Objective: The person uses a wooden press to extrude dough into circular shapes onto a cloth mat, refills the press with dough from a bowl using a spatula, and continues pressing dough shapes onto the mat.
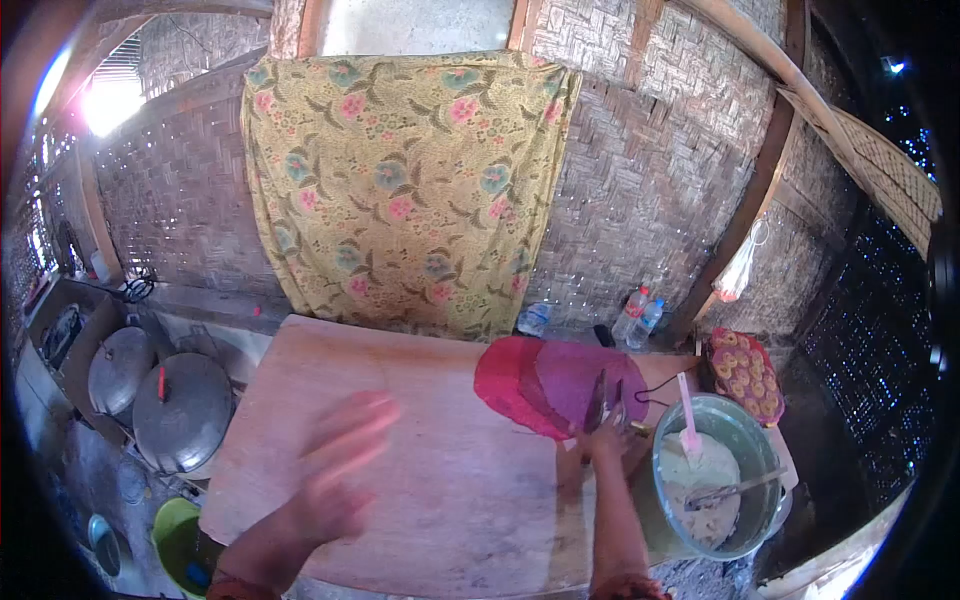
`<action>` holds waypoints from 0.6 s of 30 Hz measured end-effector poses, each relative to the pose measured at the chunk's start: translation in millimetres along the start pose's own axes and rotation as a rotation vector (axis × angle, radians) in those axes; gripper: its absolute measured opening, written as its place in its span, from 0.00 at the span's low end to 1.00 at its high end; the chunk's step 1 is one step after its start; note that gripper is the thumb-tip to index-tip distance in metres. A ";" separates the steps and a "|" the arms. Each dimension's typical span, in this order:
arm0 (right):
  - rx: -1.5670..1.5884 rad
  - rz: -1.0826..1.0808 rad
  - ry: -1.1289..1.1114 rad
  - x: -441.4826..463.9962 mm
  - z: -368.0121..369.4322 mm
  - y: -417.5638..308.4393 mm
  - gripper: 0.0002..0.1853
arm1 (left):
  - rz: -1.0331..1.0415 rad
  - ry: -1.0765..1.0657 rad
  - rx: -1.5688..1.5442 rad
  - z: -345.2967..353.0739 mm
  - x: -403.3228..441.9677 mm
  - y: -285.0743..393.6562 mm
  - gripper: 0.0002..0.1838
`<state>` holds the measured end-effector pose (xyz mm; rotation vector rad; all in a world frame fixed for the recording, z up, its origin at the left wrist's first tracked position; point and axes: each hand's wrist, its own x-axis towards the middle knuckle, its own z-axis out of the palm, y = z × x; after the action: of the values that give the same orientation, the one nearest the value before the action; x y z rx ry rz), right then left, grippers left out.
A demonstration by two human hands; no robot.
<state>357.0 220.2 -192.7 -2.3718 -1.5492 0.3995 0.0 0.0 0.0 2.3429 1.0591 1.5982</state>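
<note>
Two bare hands well apart over the pale surface (pixel 440 460). Left hand (pixel 345 460) raised over the left part, blurred, fingers loosely spread, nothing visible in its grasp; whether touching the wood, impossible to tell. Right hand (pixel 610 440) at the near edge of the purple piece (pixel 580 375), fingers closed around the lower end of a dark tool (pixel 603 400), its two narrow prongs pointing away over the purple; exact kind of tool too small to tell. Flat and rounded, the purple piece, partly over a red piece (pixel 510 375), both lying on the far right part of the surface. Just to the right of the right hand, a green bucket (pixel 657 490) with a pale, thick mixture (pixel 715 475) inside, a pink-handled spatula (pixel 688 415) and a long flat utensil (pixel 735 487) dipping into it. Behind the bucket, a patterned item (pixel 745 375) with ring shapes. Farther back, by the woven wall (pixel 660 170), two plastic bottles (pixel 640 318) upright. At far left, two lidded pots (pixel 183 412); below them, a green basin (pixel 178 540). Straight ahead, a floral cloth (pixel 410 190) hanging.
</note>
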 end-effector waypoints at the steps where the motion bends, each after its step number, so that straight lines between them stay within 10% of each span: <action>1: 0.002 -0.006 0.007 -5.4 22.3 14.0 0.66 | 0.006 0.006 0.003 1.3 0.7 -1.5 0.24; 4: -0.152 -0.158 0.136 34.5 45.7 62.5 0.61 | -0.136 -0.263 0.038 129.0 7.5 -99.5 0.26; 11: 0.560 -0.168 -0.019 -6.8 -22.0 57.7 0.56 | -0.224 -0.787 0.309 370.5 2.9 -234.2 0.34; 18: 0.860 -0.396 0.056 -36.8 -45.2 80.1 0.52 | -0.408 -0.802 0.552 407.7 1.4 -233.0 0.40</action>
<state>427.2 151.7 -178.4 -1.3846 -1.3810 0.7154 236.9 289.6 -283.8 2.4382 1.7001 0.1690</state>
